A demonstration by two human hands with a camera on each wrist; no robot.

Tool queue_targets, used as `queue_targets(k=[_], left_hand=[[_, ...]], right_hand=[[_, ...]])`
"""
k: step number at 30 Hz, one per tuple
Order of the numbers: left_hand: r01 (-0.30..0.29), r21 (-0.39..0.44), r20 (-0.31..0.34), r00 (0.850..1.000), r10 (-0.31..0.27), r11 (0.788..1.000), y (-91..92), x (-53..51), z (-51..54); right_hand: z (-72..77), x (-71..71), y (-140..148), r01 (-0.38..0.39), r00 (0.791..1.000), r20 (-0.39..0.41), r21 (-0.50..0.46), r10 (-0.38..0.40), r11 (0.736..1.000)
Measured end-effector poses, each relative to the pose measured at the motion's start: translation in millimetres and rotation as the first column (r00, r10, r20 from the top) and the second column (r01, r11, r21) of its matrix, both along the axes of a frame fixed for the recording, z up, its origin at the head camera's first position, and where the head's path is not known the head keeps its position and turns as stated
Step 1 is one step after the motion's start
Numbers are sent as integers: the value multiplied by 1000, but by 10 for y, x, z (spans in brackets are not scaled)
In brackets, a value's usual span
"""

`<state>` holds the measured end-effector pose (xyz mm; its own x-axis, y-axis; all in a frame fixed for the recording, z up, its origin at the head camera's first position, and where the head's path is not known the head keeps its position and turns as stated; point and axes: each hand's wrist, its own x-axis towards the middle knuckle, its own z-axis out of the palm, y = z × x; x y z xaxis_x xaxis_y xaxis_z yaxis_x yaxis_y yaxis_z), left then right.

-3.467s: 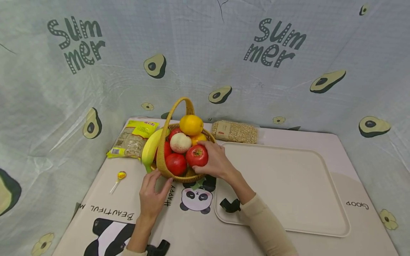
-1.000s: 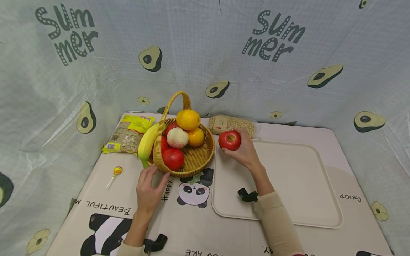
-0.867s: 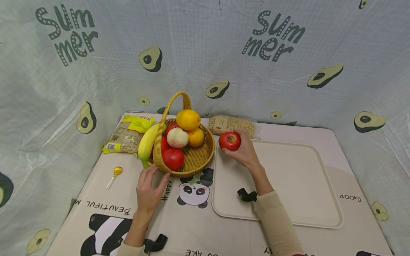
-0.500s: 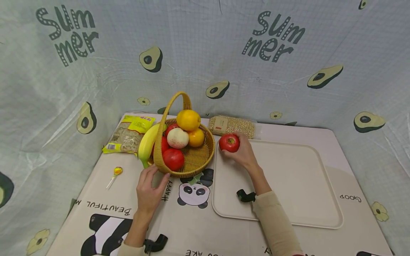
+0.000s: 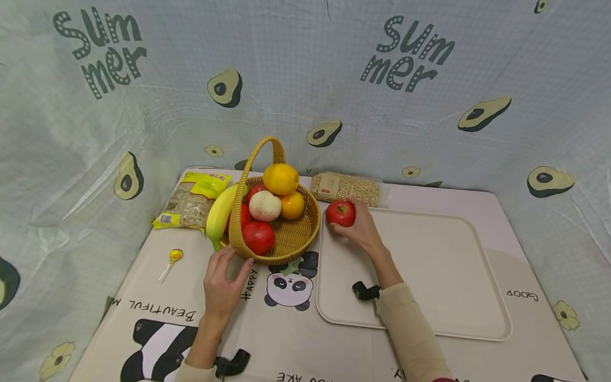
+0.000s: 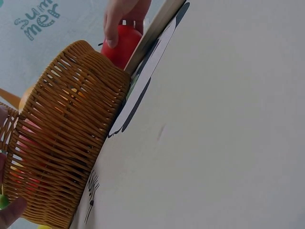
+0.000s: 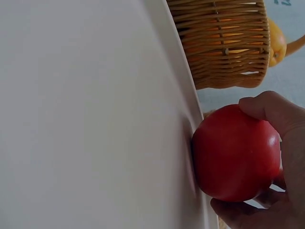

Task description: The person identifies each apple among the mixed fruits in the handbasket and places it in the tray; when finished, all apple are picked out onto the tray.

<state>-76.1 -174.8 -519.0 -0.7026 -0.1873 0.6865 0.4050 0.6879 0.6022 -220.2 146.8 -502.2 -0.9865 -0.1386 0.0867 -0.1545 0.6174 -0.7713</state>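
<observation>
In the head view a red apple (image 5: 340, 213) sits at the back left corner of the cream tray (image 5: 415, 276), and my right hand (image 5: 359, 227) grips it from the right side. The right wrist view shows the apple (image 7: 237, 153) low against the tray, thumb and fingers around it. My left hand (image 5: 223, 284) touches the near left rim of the yellow wicker basket (image 5: 296, 233), thumb and fingers spread at its edge. Inside the basket lie red fruits (image 5: 258, 237), a whitish peach (image 5: 264, 206), yellow-orange fruits (image 5: 280, 179) and bananas (image 5: 219, 215).
A yellow bag (image 5: 191, 201) lies behind and left of the basket, with a lollipop (image 5: 175, 255) in front of it. A clear pack of grains (image 5: 350, 189) lies behind the tray. The basket's handle (image 5: 243, 180) stands up.
From the basket the apple has moved right to the tray's corner in my right hand, most recently shifting slightly left. My left hand has stayed at the basket rim.
</observation>
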Motion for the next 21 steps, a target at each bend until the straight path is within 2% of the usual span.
queue_targets(k=[10,21], left_hand=[[-2,2,6,1000,2,1000,0,5,3],[-4,5,5,1000,3,1000,1,11,7]], right_hand=[[13,4,5,-7,1000,23,19,7,1000],[47,29,23,-1,1000,18,-7,2,1000]])
